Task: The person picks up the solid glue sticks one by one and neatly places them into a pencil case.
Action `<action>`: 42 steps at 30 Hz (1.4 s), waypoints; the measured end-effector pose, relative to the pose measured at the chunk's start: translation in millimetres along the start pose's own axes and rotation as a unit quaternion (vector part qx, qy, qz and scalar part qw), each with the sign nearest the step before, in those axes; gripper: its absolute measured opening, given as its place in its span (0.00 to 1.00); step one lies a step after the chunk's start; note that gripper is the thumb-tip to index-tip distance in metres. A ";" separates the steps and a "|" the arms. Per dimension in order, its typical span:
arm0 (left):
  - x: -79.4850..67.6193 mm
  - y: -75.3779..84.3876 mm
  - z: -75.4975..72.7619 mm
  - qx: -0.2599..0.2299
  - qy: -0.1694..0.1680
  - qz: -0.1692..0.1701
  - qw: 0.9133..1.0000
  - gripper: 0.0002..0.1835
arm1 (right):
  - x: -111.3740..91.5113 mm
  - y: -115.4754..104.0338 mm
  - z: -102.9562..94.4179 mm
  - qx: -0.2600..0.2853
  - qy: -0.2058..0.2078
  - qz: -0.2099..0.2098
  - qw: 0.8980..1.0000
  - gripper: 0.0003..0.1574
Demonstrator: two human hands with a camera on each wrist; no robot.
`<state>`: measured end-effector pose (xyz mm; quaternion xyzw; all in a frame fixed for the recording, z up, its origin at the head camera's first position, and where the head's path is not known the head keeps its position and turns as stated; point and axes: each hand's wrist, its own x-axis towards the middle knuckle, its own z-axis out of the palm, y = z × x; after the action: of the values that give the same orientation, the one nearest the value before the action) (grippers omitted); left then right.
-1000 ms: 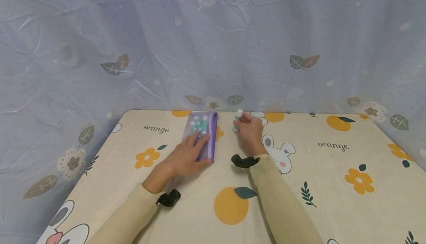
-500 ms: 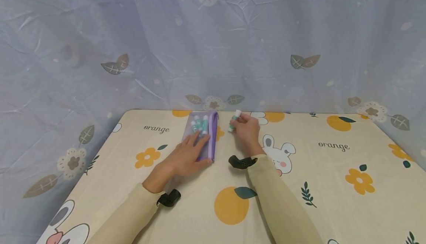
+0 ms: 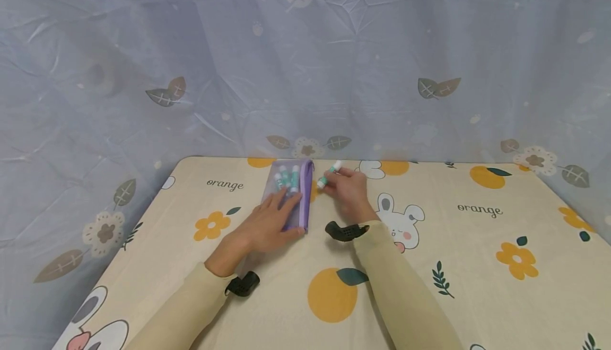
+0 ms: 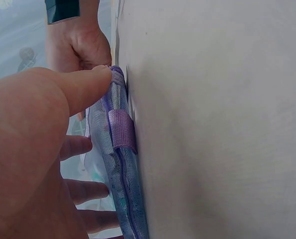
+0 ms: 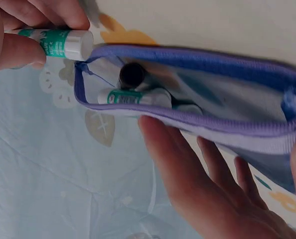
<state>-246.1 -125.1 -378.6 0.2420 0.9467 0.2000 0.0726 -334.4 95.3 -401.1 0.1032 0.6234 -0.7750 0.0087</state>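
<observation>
A translucent mesh pouch (image 3: 304, 212) with a purple zipper edge lies on the table, its unzipped mouth facing right. Several green-and-white glue sticks (image 3: 294, 178) show through its side. In the right wrist view the mouth gapes, with a glue stick (image 5: 153, 97) and a dark round end (image 5: 132, 75) inside. My left hand (image 3: 267, 225) rests on the pouch, fingers spread over its face and thumb (image 4: 88, 84) at its near corner. Right of the mouth, my right hand (image 3: 350, 193) pinches another glue stick (image 5: 79, 45), tilted, its white end close to the pouch's far corner.
A cream tablecloth (image 3: 429, 307) printed with oranges, flowers and rabbits covers the table. Behind its far edge hangs a grey-blue curtain (image 3: 382, 74) with leaf prints. Black straps with small devices (image 3: 341, 232) sit on both wrists.
My right hand has moved left toward the pouch, and the glue stick in it has tipped from nearly upright to slanted, lower end leftward. The left hand and pouch stay put.
</observation>
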 end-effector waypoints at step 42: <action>0.1 1.6 -0.8 -0.006 -0.006 -0.010 1.000 0.46 | -7.8 9.5 20.2 -0.025 -0.049 0.012 0.998 0.27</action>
<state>-245.7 -124.0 -377.3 0.2333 0.9474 0.2033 0.0812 -328.4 72.8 -404.9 0.0718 0.6405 -0.7629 0.0511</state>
